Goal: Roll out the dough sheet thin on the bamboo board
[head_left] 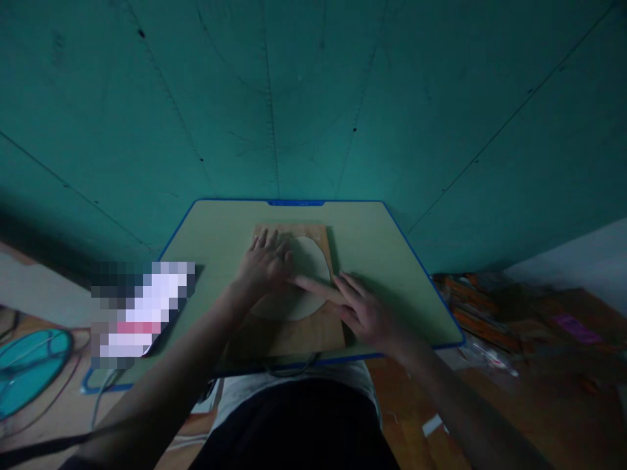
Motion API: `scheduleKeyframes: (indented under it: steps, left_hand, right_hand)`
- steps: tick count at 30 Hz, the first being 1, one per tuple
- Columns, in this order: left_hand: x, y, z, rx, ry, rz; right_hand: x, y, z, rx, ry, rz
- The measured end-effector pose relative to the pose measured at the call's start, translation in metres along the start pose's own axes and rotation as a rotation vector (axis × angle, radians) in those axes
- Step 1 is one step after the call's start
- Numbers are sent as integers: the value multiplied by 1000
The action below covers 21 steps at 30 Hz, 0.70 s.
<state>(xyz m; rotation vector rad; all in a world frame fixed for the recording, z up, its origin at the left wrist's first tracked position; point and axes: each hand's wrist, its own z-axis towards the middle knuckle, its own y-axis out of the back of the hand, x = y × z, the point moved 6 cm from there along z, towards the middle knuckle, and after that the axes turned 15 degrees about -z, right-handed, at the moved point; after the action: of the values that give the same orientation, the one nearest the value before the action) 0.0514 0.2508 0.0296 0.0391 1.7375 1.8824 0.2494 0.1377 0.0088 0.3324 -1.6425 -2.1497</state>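
right hand [365, 312] has a loose grip on the near-right end of the rolling pin [318, 288], fingers and thumb either side of it. left hand [267, 264] is spread, palm down, at the pin's other end; can't tell from here if it's gripping, the palm hides that. the dough sheet [311, 258], pale and roundish, lies under the pin on the wooden board [298, 338], middle of the blue-edged table [406, 287]. risks, my read: uneven push from the two hands thins one side; left palm on the dough could drag or crease it; the board could skid if it's not grippy underneath; a wide elbow could knock the blurred-out device [157, 303] at the table's left edge. labels: blue tab [296, 203] on the far rim has tiny marks, too small to read. no brand legible anywhere.
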Motion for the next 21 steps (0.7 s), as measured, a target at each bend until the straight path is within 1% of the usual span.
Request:
scheduleKeyframes:
  steps: [2,4,6,9,11,17,19,21]
  left_hand:
    - [1,0,-21,3,-79,2]
    - [3,2,-41,-12,-140,-20]
    - [7,5,-58,-30,-120,-52]
    - [14,7,-77,-47,-39,-62]
    - [15,8,-87,-56,-35,-65]
    - [24,11,-122,-90,-105,-82]
    - [28,12,-128,-94,-129,-69]
    - [30,13,-126,-82,-138,-68]
  right_hand:
    - [14,1,-9,19,-33,32]
    - [31,6,-18,22,-37,12]
    - [47,13,-24,5,-21,-37]
    - [66,20,-30,-2,0,-108]
    - [75,22,-35,-2,4,-143]
    - [100,28,-56,-15,24,-145]
    - [100,32,-56,-39,23,-118]
    - [94,35,-49,-76,26,-78]
